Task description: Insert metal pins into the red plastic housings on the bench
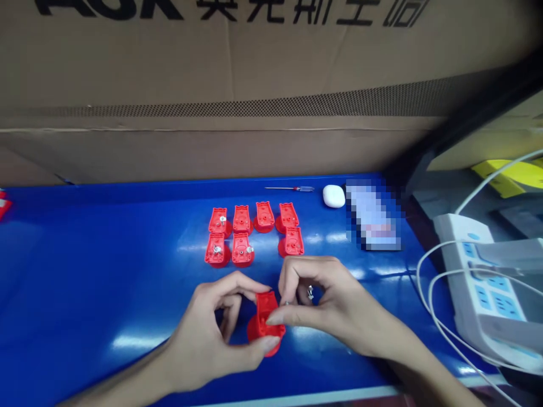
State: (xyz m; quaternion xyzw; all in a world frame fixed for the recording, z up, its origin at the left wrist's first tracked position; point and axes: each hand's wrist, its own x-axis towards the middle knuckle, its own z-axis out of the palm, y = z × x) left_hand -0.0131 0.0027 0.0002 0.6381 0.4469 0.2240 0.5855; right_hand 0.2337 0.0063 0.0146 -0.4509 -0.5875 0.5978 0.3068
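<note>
My left hand (220, 328) pinches a red plastic part (265, 322) with a round base, held just above the blue table (85, 282). My right hand (322, 299) touches the same part with thumb and forefinger, and a small silver metal piece (310, 292) shows between its curled fingers. Beyond my hands, several more red plastic parts (254, 232) lie in two rows; some carry small silver pieces.
A large cardboard box (212, 85) walls off the back of the table. A thin screwdriver (292, 188), a white earbud case (334, 196) and a blurred packet (373, 217) lie at the back right. A white power strip (483, 282) with white cables (428, 294) sits at the right edge.
</note>
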